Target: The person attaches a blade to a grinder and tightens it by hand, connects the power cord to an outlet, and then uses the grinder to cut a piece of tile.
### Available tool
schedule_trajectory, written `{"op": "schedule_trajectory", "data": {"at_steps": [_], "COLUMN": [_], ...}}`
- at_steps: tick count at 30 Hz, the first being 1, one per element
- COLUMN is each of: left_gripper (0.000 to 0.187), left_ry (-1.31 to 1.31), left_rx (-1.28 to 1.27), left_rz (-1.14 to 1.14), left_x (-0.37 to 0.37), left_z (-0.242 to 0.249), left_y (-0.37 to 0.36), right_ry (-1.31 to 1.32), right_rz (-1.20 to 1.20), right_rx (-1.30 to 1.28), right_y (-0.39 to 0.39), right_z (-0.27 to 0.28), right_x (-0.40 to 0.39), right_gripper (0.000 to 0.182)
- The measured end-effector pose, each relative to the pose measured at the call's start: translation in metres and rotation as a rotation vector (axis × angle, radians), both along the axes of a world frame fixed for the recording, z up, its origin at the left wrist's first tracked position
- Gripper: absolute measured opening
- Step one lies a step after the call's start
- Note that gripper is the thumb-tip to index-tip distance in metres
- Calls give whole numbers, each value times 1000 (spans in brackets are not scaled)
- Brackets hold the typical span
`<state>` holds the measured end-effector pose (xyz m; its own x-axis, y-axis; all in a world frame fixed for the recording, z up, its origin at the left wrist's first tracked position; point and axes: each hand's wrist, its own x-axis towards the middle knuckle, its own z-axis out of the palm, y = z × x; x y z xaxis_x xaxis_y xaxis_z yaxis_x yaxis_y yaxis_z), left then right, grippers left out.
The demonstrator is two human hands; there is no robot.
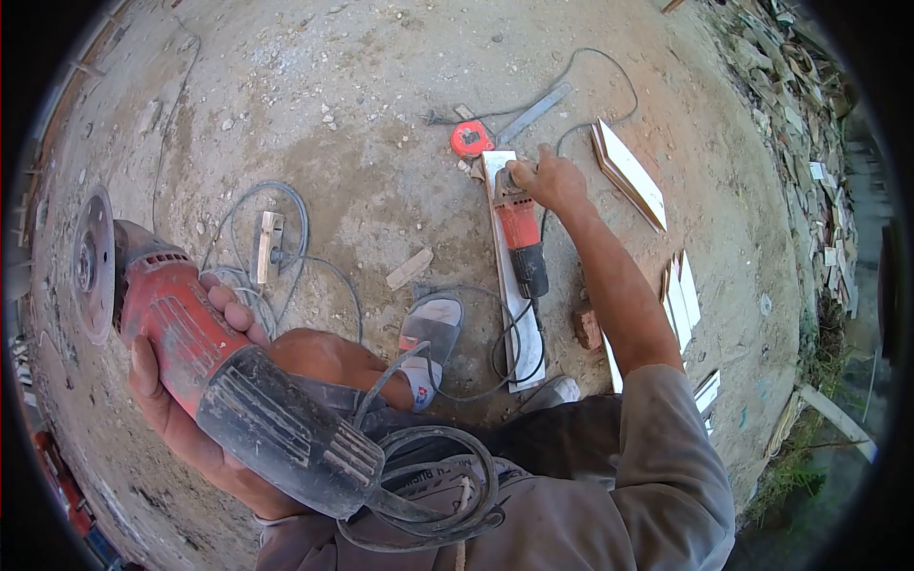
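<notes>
Over dirt, left hand holds large grinder, right hand small grinder.

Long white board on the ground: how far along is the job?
Likely done: the pointed white boards at right, ends already angled. In hand: left hand holds a large red-and-black angle grinder; right hand is on a smaller red-and-black grinder lying on the long white board. Probably left: that board, both ends square.
</notes>
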<state>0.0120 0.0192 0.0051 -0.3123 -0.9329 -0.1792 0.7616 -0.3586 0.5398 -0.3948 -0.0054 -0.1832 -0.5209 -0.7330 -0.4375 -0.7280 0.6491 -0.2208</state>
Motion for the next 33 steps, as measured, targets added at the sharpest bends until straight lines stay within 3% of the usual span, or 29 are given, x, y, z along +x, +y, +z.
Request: {"op": "schedule_trajectory", "data": {"at_steps": [1,3,7,9,10,12,16,18,21,25,27,30,31,33], "left_gripper": [67,68,68,68,68,68,68,67,67,67,67,65,63,58], "left_ry": [2,7,-1,-23,-26,-7,-18,-29,-16,-37,-89,-94,-138,-168], "left_rx": [-1,-10,2,6,10,9,32,30,19,-10,31,29,0,-20], "left_rz": [4,8,6,18,17,31,59,61,53,13,62,107,95,119], "left_x": [0,0,-1,-1,-2,-3,-4,-4,-6,-4,-6,-13,-12,-11], "left_z": [0,-1,0,1,2,1,2,2,3,2,3,5,5,1], "left_y": [0,0,-1,0,1,1,2,2,2,-1,0,2,-1,-3], "right_ry": [2,144,81,34,31,195,170,62,87,9,-128,-91,-163,-171], "right_rz": [4,258,297,-3,-3,211,298,-14,82,62,-2,-113,-120,-152], "right_rx": [-1,-312,-195,-6,-1,-281,-276,-67,-195,-122,-230,-567,-499,-352], "right_y": [4,16,10,2,6,17,14,4,15,12,21,53,66,95], "right_z": [-9,-33,-29,-10,-17,-36,-35,-11,-25,-30,-33,-76,-67,-104], "right_x": [-3,-9,-14,-2,-3,-7,-13,-1,-3,-13,-12,-6,3,22], "right_gripper": [68,70,76,73,73,69,70,73,78,89,102,106,108,109]}}
